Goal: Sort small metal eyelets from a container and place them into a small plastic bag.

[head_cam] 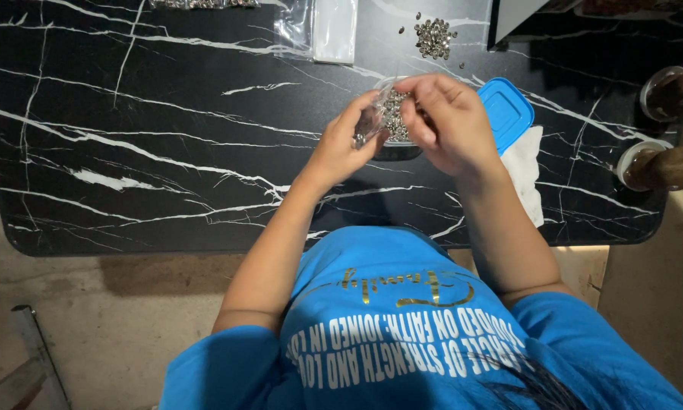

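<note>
Over a black marble-patterned table [167,152], my left hand [345,144] pinches a small clear plastic bag [372,121] with a few small metal pieces in it. My right hand [444,121] is at the bag's top, fingers curled close, right above a clear container [396,144] filled with small silvery metal pieces. Whether the right fingers hold a piece is hidden. A blue lid [506,112] lies just to the right of the container, partly under my right hand.
A loose heap of the same metal pieces [435,36] lies at the table's far edge. Clear plastic bags [322,29] lie at the far middle. White cloth [528,171] sits under the lid. Two round jars [664,163] stand at the right edge.
</note>
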